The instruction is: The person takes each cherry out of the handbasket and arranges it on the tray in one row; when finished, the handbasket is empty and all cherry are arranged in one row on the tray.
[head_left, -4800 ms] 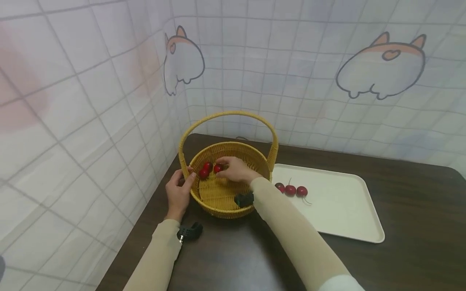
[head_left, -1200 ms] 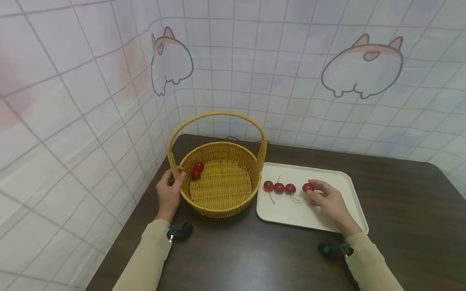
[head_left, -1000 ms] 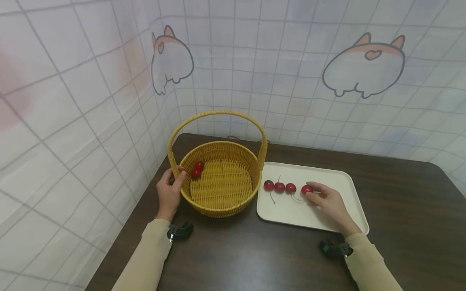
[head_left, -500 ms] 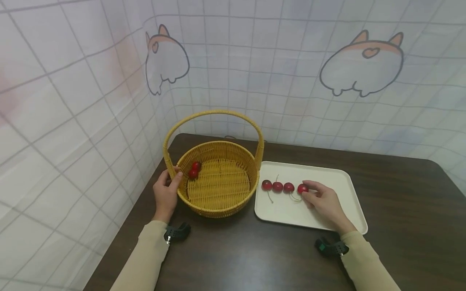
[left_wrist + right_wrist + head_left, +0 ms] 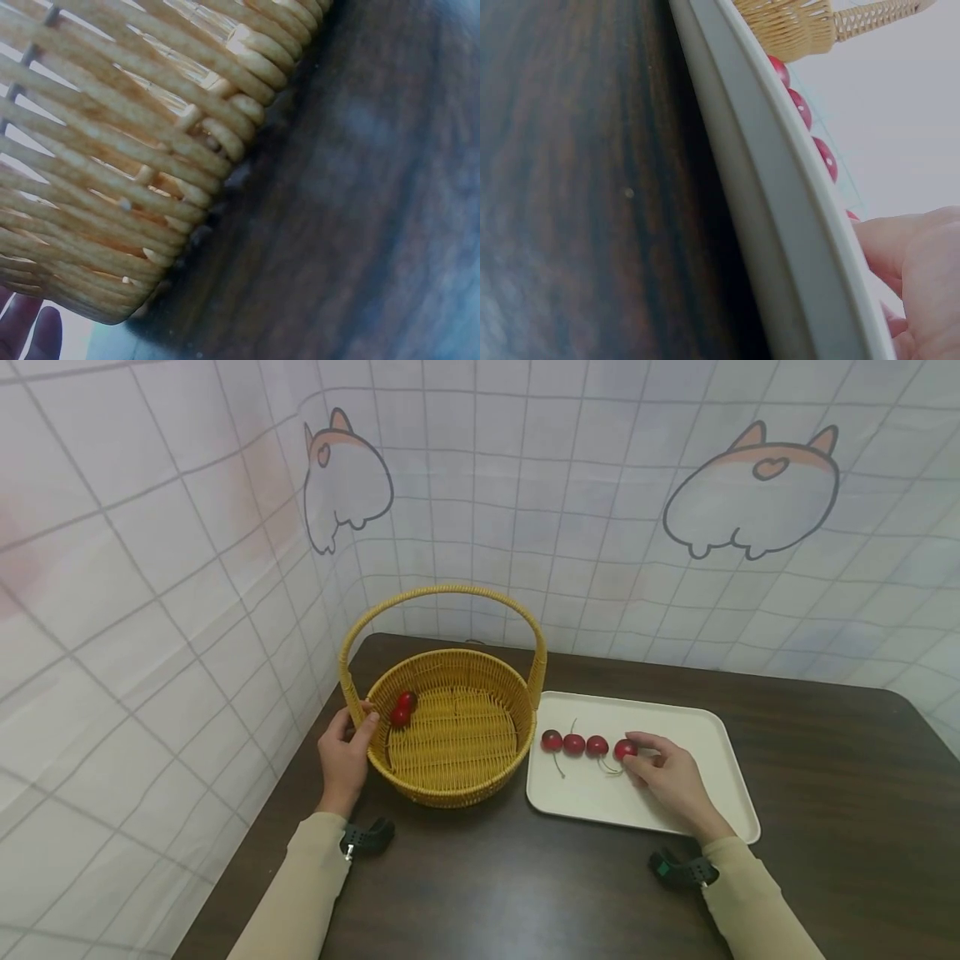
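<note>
My right hand (image 5: pixel 671 778) pinches a red cherry (image 5: pixel 625 749) between thumb and fingers over the white tray (image 5: pixel 705 735). That cherry stands at the right end of a row, beside three other cherries (image 5: pixel 573 744) with thin stems. In the right wrist view the tray's rim (image 5: pixel 780 180) hides most of the row, and my thumb (image 5: pixel 889 236) shows at the right. My left hand (image 5: pixel 347 760) grips the left side of the yellow wicker basket (image 5: pixel 450 792), at the foot of its handle. Two cherries (image 5: pixel 403 710) lie inside against the basket's left wall.
The basket's tall arched handle (image 5: pixel 450 589) rises over it. Basket and tray stand side by side on a dark wooden table (image 5: pixel 487 885). A patterned cloth (image 5: pixel 585 527) hangs behind the table and along its left side.
My right hand has come out of the basket to the tray with a cherry. It has then moved slightly left, bringing that cherry closer to the row. The left hand keeps its grip.
</note>
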`<state>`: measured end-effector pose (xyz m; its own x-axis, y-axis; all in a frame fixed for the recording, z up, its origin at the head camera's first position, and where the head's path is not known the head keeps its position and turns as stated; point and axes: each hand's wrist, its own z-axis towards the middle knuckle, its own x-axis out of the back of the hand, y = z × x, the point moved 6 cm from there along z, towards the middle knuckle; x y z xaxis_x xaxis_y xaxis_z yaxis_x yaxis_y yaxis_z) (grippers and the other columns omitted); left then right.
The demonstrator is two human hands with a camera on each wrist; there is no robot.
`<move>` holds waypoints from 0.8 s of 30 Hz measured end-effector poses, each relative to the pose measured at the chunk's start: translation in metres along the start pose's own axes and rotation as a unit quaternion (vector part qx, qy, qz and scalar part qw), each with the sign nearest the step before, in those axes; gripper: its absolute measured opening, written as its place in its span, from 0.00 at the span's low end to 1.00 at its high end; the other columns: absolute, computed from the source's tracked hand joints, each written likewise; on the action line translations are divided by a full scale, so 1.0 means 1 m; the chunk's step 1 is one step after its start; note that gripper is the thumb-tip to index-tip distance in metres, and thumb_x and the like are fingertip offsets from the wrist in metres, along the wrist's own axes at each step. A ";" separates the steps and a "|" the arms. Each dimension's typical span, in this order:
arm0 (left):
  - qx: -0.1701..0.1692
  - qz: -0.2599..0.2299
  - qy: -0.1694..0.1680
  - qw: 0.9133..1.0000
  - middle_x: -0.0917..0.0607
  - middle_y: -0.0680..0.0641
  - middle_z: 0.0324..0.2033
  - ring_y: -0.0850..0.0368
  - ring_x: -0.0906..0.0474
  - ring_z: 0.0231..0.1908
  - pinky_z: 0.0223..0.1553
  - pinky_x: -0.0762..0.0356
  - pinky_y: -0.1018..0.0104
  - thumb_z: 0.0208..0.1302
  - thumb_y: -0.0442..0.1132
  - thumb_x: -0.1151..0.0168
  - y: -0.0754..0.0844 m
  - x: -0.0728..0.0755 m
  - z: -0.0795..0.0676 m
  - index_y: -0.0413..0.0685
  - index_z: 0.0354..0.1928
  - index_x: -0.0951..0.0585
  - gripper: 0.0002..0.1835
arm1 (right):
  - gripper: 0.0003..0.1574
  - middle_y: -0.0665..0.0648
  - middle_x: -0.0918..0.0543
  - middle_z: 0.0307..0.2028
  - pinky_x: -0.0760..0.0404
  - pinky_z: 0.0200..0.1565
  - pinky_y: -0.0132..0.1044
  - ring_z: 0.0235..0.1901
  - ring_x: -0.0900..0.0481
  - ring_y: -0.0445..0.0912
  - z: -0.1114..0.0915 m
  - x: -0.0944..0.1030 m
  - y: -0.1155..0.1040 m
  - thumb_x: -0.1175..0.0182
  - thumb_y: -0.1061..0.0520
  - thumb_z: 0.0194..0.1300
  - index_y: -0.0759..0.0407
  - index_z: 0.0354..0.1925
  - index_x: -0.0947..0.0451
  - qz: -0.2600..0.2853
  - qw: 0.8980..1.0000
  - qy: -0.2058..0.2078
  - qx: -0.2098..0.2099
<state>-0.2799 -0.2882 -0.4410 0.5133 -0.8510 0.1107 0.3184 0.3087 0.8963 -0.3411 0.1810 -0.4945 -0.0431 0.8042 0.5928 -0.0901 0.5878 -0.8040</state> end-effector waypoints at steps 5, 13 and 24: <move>0.003 -0.004 -0.003 1.000 0.17 0.38 0.48 0.65 0.22 0.37 0.36 0.25 0.77 0.67 0.38 0.38 -0.002 0.000 0.000 0.34 0.51 0.20 0.16 | 0.27 0.61 0.21 0.48 0.29 0.28 0.32 0.27 0.24 0.44 0.001 -0.001 0.001 0.38 0.51 0.68 0.56 0.63 0.27 0.002 1.000 -0.003 0.006; 0.003 0.000 -0.002 1.000 0.17 0.38 0.48 0.67 0.22 0.36 0.36 0.25 0.77 0.68 0.38 0.39 -0.001 0.000 0.000 0.34 0.51 0.20 0.15 | 0.27 0.61 0.21 0.52 0.29 0.28 0.32 0.27 0.23 0.44 0.001 -0.001 0.001 0.38 0.50 0.68 0.57 0.62 0.27 0.000 1.000 0.006 0.013; 0.002 -0.020 -0.003 1.000 0.16 0.38 0.47 0.67 0.21 0.35 0.35 0.24 0.76 0.67 0.38 0.38 -0.006 0.000 0.001 0.34 0.51 0.19 0.15 | 0.27 0.65 0.22 0.57 0.19 0.33 0.31 0.33 0.18 0.43 0.000 -0.001 0.002 0.43 0.49 0.71 0.61 0.62 0.28 0.030 0.999 0.022 0.016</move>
<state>-0.2829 -0.2906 -0.4457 0.4949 -0.8654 0.0783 0.3350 0.2732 0.9017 -0.3413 0.1807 -0.4966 -0.0047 0.8412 0.5407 -0.1199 0.5363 -0.8355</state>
